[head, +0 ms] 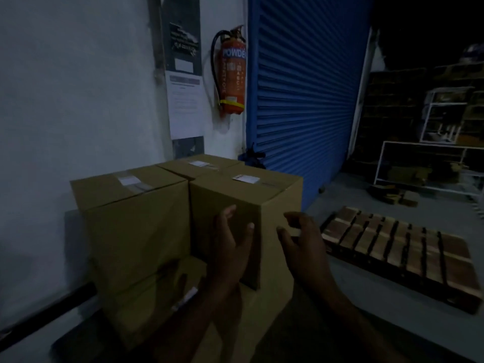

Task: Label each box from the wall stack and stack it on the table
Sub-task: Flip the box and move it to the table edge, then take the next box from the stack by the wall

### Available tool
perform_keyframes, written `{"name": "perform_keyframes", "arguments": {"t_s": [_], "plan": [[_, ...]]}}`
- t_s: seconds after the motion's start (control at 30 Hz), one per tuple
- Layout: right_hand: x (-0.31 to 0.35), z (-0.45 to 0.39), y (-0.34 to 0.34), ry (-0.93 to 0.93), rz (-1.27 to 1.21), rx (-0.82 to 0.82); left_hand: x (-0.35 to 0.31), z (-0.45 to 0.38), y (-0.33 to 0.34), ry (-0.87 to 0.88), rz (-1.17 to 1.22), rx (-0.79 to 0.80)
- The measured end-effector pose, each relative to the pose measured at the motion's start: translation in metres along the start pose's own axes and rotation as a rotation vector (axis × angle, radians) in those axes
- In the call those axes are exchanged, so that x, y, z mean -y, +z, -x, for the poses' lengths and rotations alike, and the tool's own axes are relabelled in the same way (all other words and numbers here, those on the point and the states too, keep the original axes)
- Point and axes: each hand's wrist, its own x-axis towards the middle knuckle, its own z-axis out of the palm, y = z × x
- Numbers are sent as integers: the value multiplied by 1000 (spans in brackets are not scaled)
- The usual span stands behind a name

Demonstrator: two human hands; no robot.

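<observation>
I am at the stack of cardboard boxes against the white wall (65, 100), and the nearest top box (235, 203), the one with a white label (246, 178) on its lid, stands at about twelve o'clock from my hands; its near vertical corner faces me. My left hand (230, 244) lies flat on the box's left face, fingers straight, thumb just at the corner edge; it presses rather than grasps. My right hand (301, 239) hovers beside the right face, fingers loosely spread and holding nothing; whether it touches the cardboard I cannot tell in this dim light.

The step, as I judge it, is taking hold of this box; to do it well I would bring the right palm flat onto the right face opposite the left, squeeze evenly, and lift straight up so the box clears its neighbour (131, 205) at nine o'clock without dragging it. A grip low on the faces should stop tilting. The box beneath (167, 297) may shift if I pull forward; the wooden pallet (392, 252) at three o'clock is a trip risk when turning.
</observation>
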Motion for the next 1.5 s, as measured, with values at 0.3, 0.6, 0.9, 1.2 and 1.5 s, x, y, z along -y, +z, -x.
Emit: {"name": "perform_keyframes", "arguments": {"t_s": [0.3,0.6,0.9,1.2,1.5], "plan": [[11,-45,58,98,69,-125,55,-133,-35,-158,-62,-133],[4,-70,67,365,-119,-140,90,-168,-10,-224,-121,-232],[-7,-82,80,422,-76,-150,99,-180,-11,-214,23,-238],[3,-64,60,384,-67,-132,84,-170,-19,-229,25,-214],[34,-21,-18,299,-58,-185,14,-116,-17,-114,93,-211]]}}
